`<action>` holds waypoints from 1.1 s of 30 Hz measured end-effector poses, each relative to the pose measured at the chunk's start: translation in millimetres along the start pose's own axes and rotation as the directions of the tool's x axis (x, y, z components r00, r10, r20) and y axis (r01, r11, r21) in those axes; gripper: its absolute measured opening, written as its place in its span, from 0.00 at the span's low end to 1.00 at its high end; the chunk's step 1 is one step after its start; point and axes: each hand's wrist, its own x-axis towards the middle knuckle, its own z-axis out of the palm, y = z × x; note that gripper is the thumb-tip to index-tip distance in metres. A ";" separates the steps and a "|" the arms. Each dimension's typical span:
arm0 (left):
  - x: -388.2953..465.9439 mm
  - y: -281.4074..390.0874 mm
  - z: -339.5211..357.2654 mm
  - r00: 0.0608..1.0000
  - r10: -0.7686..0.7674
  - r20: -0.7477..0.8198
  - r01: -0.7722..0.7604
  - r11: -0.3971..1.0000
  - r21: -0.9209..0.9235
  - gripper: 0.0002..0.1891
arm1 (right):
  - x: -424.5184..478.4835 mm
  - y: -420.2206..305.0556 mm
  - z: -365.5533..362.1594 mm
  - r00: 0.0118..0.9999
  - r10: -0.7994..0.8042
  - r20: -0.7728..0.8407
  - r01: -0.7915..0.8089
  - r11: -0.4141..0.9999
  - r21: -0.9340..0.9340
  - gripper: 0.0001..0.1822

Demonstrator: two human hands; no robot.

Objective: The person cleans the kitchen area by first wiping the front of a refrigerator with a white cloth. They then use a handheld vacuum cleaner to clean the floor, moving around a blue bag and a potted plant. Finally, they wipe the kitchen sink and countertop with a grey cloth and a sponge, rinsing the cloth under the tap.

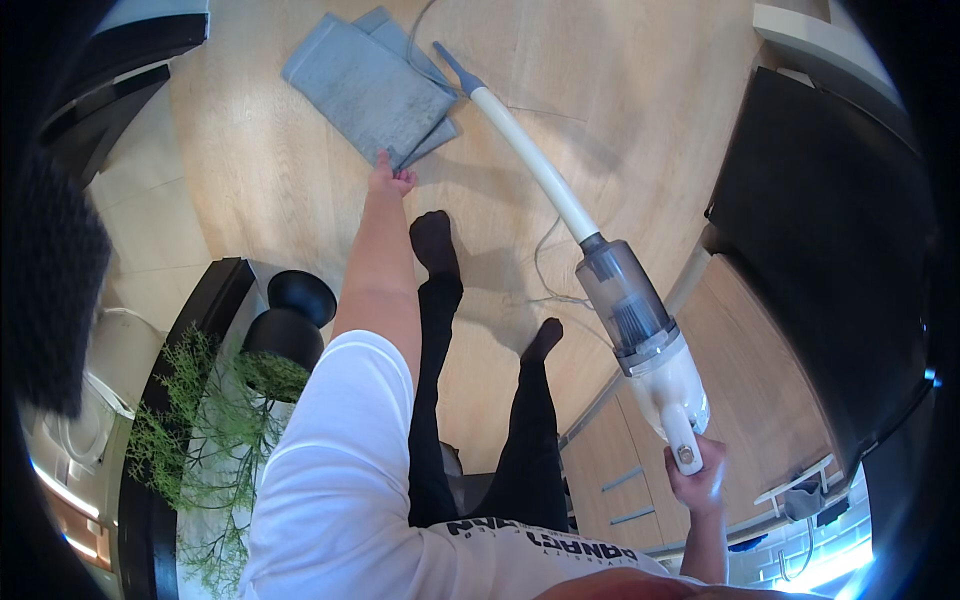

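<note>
My left hand (391, 177) reaches forward and grips the near corner of a folded blue-grey floor mat (367, 86). The mat is in layers, with dusty-looking patches on top. In my right hand (699, 472) is the handle of a white handheld stick vacuum cleaner (667, 382). Its smoky clear dust cup (621, 300) shows a dark pleated filter inside. From the cup a white tube (536, 165) runs forward to a narrow grey crevice nozzle (459, 69), whose tip points just beyond the mat's right side.
A thin grey cable (551, 294) trails over the wood-look floor (510, 202). To the left, a green plant (195, 420) in a black pot (281, 337) stands beside a dark ledge (161, 450). Wooden drawers (626, 480) and a large black panel (817, 210) line the right.
</note>
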 end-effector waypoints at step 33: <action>-378.1 134.0 -162.9 0.660 0.708 0.253 -0.736 0.541 0.407 0.14 | -47.3 -28.8 -12.1 0.993 0.090 0.074 -0.089 0.996 -0.016 0.12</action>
